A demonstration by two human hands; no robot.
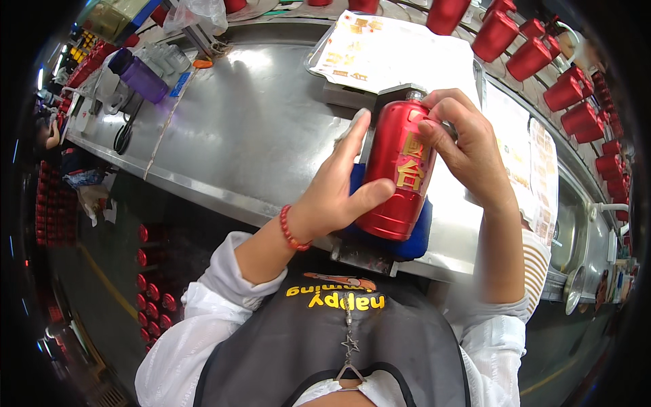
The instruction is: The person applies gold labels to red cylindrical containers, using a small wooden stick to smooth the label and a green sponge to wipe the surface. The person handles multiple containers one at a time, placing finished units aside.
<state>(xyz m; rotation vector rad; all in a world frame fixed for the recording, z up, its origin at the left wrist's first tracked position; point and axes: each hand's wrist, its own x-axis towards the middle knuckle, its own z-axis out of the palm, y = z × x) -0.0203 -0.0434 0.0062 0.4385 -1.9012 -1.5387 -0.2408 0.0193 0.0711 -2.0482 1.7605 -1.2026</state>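
Note:
A glossy red bottle (395, 152) with gold characters down its front lies tilted in front of me, its bare neck pointing away. Beneath it is a dark blue cloth pad (415, 243) at the bench edge. My left hand (342, 186) is open along the bottle's left side, fingers stretched out, with the thumb reaching over the lower front. At the bottle's upper right, my right hand (468, 136) has its fingers curled, thumb and forefinger close together by the top of the gold characters. Whatever they may pinch is too small to make out.
White printed sheets (366, 51) lie on the steel bench (264, 102). A purple bottle (139, 76) and black-handled scissors (124, 136) sit at the left. Several red bottles (529, 57) line the far right; more red bottles (152, 305) are stacked below, left.

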